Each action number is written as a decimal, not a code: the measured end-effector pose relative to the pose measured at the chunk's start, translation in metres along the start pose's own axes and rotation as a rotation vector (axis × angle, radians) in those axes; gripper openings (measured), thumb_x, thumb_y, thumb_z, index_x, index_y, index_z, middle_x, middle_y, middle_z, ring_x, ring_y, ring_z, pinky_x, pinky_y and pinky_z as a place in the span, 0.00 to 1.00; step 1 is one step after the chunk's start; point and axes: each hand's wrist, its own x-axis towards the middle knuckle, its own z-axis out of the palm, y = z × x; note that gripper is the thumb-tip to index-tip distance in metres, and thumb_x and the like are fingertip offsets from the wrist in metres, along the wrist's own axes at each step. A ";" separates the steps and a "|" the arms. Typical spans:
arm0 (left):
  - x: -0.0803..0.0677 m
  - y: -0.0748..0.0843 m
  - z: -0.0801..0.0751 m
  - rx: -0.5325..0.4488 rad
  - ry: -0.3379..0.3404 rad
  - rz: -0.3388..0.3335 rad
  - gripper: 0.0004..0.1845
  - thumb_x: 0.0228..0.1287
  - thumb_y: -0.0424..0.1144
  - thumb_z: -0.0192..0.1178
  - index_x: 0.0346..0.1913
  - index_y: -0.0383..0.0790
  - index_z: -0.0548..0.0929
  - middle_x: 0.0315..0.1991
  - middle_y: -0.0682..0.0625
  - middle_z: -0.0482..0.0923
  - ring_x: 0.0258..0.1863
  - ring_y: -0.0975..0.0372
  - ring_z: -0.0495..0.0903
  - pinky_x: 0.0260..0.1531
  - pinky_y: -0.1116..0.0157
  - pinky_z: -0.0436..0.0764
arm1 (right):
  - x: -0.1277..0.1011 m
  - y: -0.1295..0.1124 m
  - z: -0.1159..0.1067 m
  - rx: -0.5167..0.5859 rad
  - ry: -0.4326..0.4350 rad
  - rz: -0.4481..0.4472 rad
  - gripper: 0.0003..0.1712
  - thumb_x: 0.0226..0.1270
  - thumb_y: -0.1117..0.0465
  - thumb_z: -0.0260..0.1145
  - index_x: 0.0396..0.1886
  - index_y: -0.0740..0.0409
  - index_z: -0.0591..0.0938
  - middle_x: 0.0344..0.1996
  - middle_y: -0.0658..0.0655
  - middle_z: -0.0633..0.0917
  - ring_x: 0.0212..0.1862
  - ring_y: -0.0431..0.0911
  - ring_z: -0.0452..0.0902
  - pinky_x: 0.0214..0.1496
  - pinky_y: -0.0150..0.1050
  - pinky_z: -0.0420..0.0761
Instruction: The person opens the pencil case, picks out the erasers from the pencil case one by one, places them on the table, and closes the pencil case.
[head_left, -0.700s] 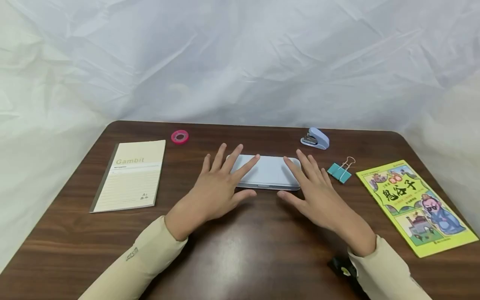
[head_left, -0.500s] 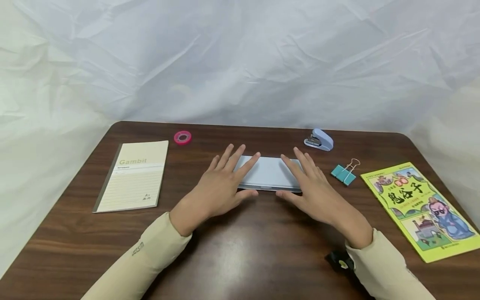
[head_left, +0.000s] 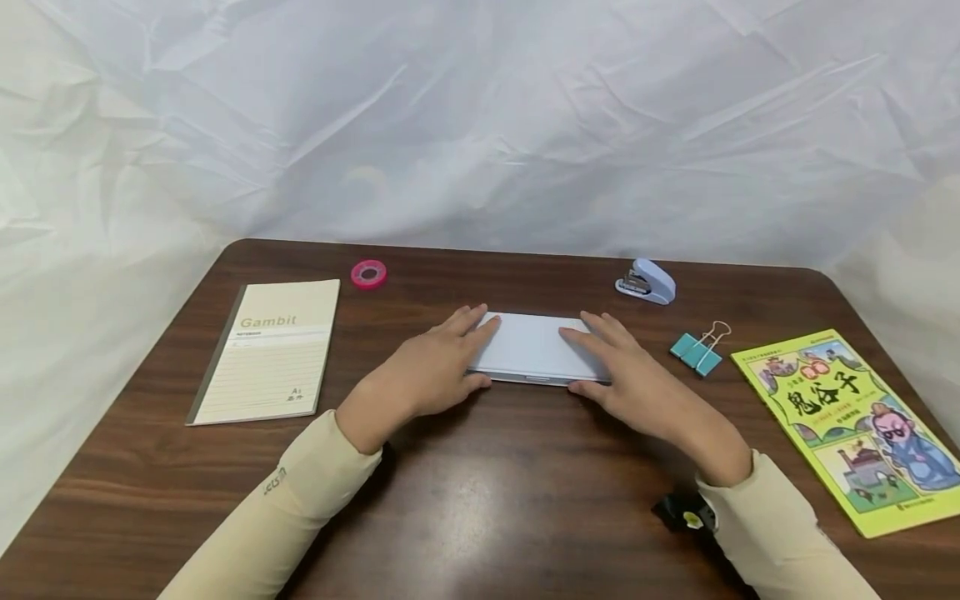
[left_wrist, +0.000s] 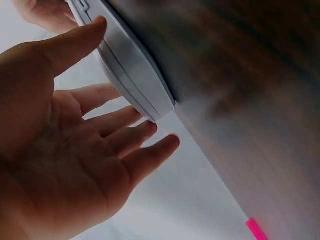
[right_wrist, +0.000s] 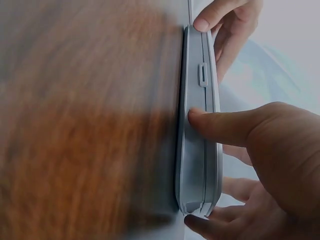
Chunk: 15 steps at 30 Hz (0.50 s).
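I am seeing a pale blue pencil case (head_left: 531, 347), smooth hard plastic, a flat rounded-corner rectangle, lying at the middle of the dark wood-grain table (head_left: 480, 500) with its long axis running left to right and its seam and small latch facing me. My left hand (head_left: 431, 371) is grasping the case's left end, fingers lying over the lid and thumb pressing the front edge; my right hand (head_left: 630, 375) is grasping the right end the same way, thumb set against the front seam. I am noting, to the left, a cream lined notebook (head_left: 266, 350) marked "Gambit", lying flat with its long axis running away from me; behind it a small pink tape roll (head_left: 368, 273). To the right I am listing a light blue stapler (head_left: 647, 281), a teal binder clip (head_left: 697, 352) with wire handles, and a glossy yellow-green illustrated book (head_left: 862, 425), lying angled. A wrinkled white sheet (head_left: 480, 125) is hanging behind.
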 end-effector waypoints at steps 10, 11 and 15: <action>0.038 -0.039 0.053 0.037 0.109 0.066 0.47 0.79 0.51 0.75 0.92 0.46 0.65 0.93 0.41 0.61 0.92 0.46 0.65 0.86 0.46 0.76 | -0.002 0.003 -0.006 -0.006 0.000 -0.024 0.42 0.83 0.57 0.75 0.91 0.49 0.72 0.93 0.69 0.60 0.94 0.75 0.47 0.86 0.81 0.63; 0.039 -0.038 0.054 0.063 0.120 0.069 0.47 0.78 0.51 0.76 0.92 0.45 0.66 0.93 0.41 0.62 0.91 0.46 0.66 0.84 0.47 0.78 | -0.002 0.003 -0.006 -0.005 -0.001 -0.028 0.42 0.83 0.57 0.76 0.91 0.49 0.72 0.93 0.69 0.60 0.94 0.75 0.47 0.86 0.81 0.64; 0.046 -0.047 0.068 0.134 0.139 0.064 0.50 0.76 0.56 0.78 0.92 0.48 0.65 0.93 0.43 0.62 0.91 0.47 0.67 0.81 0.49 0.82 | -0.002 0.002 -0.007 0.009 -0.005 -0.042 0.42 0.83 0.57 0.76 0.90 0.50 0.72 0.93 0.69 0.59 0.94 0.75 0.47 0.85 0.82 0.65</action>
